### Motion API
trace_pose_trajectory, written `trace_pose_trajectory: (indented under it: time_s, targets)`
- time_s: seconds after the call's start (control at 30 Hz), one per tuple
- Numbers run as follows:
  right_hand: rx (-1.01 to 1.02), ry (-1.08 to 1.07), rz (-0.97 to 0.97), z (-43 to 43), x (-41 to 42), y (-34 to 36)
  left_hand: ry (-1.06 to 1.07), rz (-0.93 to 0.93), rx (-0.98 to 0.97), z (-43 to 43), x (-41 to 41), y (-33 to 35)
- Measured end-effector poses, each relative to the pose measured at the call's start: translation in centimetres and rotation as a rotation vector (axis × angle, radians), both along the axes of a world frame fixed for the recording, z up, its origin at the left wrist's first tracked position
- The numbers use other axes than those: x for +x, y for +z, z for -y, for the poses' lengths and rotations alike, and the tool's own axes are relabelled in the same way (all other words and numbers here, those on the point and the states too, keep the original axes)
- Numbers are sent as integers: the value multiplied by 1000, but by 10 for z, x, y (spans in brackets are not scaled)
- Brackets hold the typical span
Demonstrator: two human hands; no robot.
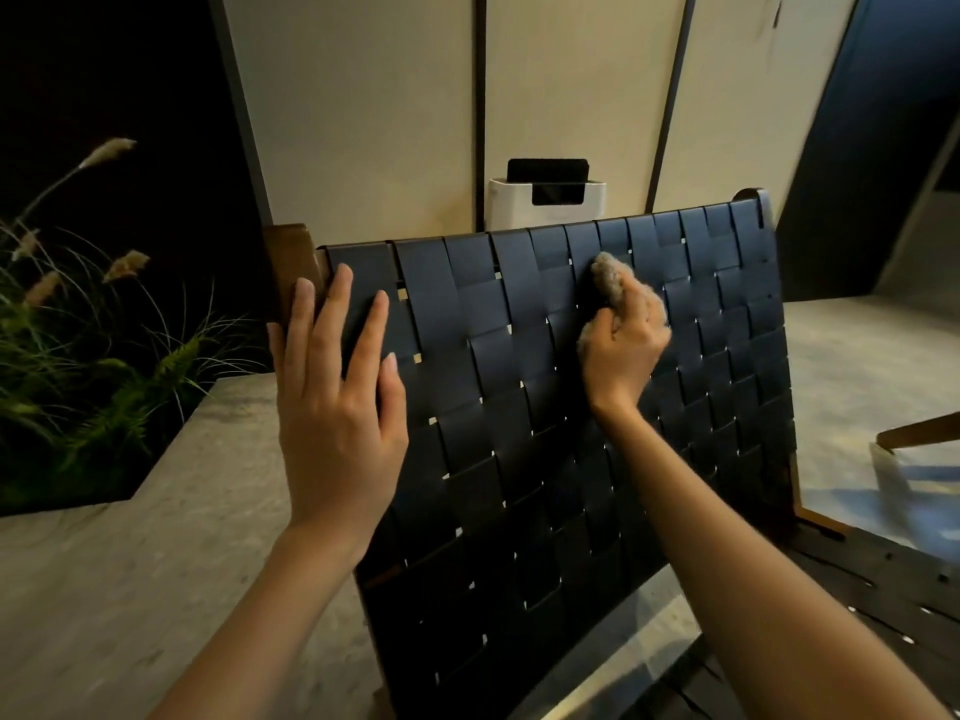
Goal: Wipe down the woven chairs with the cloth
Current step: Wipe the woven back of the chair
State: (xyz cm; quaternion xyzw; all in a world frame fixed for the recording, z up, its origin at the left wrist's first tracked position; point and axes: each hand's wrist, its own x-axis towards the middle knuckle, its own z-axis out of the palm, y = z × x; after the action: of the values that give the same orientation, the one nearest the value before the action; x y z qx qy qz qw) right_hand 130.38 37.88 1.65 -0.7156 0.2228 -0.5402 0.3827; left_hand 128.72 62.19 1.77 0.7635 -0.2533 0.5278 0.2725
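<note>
A chair back of black woven straps (519, 407) on a brown wooden frame fills the middle of the view. My left hand (337, 402) lies flat on its upper left part, fingers straight and spread, fingertips near the wooden post (293, 262). My right hand (623, 345) grips a bunched beige cloth (608, 275) and presses it against the straps just below the top edge, right of centre. Most of the cloth is hidden inside my fist.
A stone planter ledge (156, 537) with grasses and ferns (78, 330) stands at the left. A white bin with a black lid (545, 200) sits behind the chair against pale wall panels. The woven seat (883, 589) extends at lower right; another wooden piece (919, 431) shows at right.
</note>
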Motion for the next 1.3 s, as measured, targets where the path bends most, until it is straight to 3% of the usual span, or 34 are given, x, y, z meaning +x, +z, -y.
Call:
trace_pose_trajectory:
  time_s: [0.13,0.33,0.5,0.57,0.7,0.87,0.93,1.1,1.17,1.3]
  targets:
    - [-348,287,152,-93,-20,-9,-92,-15,-131,1,-2,-1]
    - [-478,478,153,-154,-46,-14,-274,-134,-379,-1,-7,1]
    - [-667,330,95,-135,-47,-22,-222,-153,-344,0,-12,-6]
    - [-620,197,57,-104,-41,-27,-186,-128,-299,0,-13,-9]
    - [-274,23,-87,-31,-31,-40,-161,-110,-282,0,-10,-12]
    - [75,15,-37,-20,-25,-41,-157,-112,-292,1,-10,-13]
    - [43,65,18,-48,-32,-36,-159,-109,-292,2,-11,-13]
    - [-318,360,106,-155,-64,-48,-201,-124,-298,-1,-11,-10]
    - [-320,458,116,-174,-72,-52,-244,-137,-294,-2,-15,-13]
    - [-458,396,50,-161,-84,-66,-262,-159,-304,-2,-25,-32]
